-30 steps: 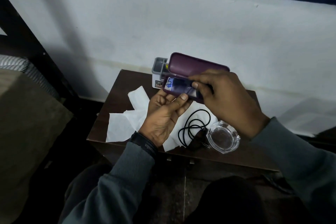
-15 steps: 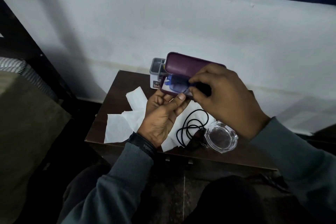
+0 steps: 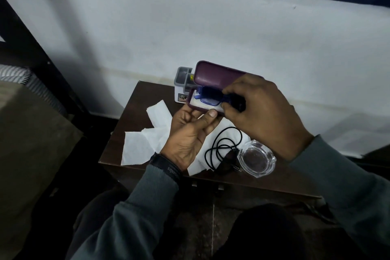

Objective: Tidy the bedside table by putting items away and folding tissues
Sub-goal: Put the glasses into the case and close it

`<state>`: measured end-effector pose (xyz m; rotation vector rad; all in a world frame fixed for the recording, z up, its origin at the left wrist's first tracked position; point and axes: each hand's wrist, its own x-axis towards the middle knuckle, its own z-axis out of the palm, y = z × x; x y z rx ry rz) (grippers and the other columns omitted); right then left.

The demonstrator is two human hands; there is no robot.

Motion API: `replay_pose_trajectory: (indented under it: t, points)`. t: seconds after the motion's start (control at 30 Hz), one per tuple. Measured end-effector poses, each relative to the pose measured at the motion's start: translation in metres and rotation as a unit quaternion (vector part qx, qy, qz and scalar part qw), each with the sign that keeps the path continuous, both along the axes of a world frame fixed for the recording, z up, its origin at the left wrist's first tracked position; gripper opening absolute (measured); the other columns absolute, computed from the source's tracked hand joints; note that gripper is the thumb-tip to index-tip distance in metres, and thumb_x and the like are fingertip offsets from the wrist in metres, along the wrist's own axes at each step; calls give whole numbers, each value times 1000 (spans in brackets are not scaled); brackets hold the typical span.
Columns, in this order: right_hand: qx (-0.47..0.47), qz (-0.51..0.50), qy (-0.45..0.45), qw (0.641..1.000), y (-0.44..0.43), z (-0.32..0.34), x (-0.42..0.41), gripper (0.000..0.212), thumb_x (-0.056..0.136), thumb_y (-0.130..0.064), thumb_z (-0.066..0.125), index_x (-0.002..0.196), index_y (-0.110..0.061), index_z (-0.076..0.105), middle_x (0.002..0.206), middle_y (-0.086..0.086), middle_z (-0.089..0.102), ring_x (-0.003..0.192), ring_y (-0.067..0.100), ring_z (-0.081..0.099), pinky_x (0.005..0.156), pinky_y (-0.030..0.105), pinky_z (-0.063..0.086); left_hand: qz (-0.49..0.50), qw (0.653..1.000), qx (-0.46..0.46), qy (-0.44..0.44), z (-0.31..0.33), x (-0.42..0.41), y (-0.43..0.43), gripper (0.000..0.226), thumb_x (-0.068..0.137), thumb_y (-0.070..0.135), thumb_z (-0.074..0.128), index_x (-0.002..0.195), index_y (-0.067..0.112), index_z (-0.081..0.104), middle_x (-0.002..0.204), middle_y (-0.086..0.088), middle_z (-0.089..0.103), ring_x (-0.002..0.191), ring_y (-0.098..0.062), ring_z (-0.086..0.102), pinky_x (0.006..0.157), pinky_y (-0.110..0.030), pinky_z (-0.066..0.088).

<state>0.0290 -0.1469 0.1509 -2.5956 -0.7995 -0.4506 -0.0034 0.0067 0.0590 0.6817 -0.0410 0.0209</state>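
Since the earlier frames the right hand (image 3: 263, 116) has carried the blue-lensed spectacles (image 3: 207, 97) lower, so that they now sit partly inside the open case; the rest of the scene is unchanged.

Right hand: fingers curled, pinching the spectacles at their dark right-hand end, directly above the right half of the case.

Left hand (image 3: 187, 139): palm up beneath the purple spectacle case (image 3: 217, 75), fingers under the base, thumb pressed on its near edge. The case is held clear of the tabletop (image 3: 135, 107), over its rear centre.

Orientation: the long axis of case and spectacles runs left to right, dipping slightly to the right; the lid stands up on the wall side, with a white lining showing in the base.

Writing: the dark wristband (image 3: 166, 165) on the left wrist bears lettering, not legible. The grey-and-white box (image 3: 181, 79) behind the case carries a small label, also unreadable.

Below the hands lie crumpled white tissues (image 3: 139, 148), a coiled black cable (image 3: 221, 150) and, just beside it to the right, a clear glass dish (image 3: 256, 159).
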Motion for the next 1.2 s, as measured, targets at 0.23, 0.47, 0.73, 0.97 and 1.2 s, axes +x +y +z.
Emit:
replay_pose_trajectory:
  t: [0.23, 0.47, 0.73, 0.97, 1.2]
  points:
    - [49, -10, 15, 999, 1, 0, -4, 25, 82, -23, 80, 106, -19, 78, 105, -4, 69, 97, 15, 65, 84, 35, 55, 2, 1000, 3, -3, 0, 1, 0, 45, 87, -12, 60, 132, -10, 54, 112, -18, 74, 110, -28, 70, 105, -44, 54]
    - [83, -10, 66, 994, -1, 3, -4, 28, 83, -33, 83, 108, -22, 79, 106, -7, 68, 93, 6, 64, 84, 20, 52, 3, 1000, 1, 4, -3, 2, 0, 43, 87, -13, 59, 130, -11, 55, 110, -18, 74, 111, -28, 70, 106, -45, 53]
    - [73, 13, 71, 995, -6, 3, -4, 25, 88, -16, 78, 113, -19, 77, 109, -5, 68, 98, 6, 62, 83, 7, 45, 9, 1000, 0, 9, -2, 2, 0, 50, 86, -10, 62, 134, -15, 50, 109, -18, 74, 108, -29, 71, 100, -42, 56]
    - [72, 30, 62, 995, -5, 2, -4, 19, 89, -19, 77, 107, -18, 79, 105, -5, 70, 93, 6, 65, 83, 14, 50, 4, 1000, 13, 1, 6, -2, -1, 33, 86, -12, 59, 118, -4, 57, 76, -1, 76, 93, -17, 75, 105, -45, 53]
    - [189, -72, -10, 979, -22, 26, 17, 23, 97, -23, 64, 118, -22, 74, 121, -8, 69, 110, 0, 62, 101, 23, 48, -2, 1000, 18, 21, 12, -4, -2, 28, 95, -20, 45, 106, 3, 57, 59, 7, 69, 71, -3, 73, 101, -44, 52]
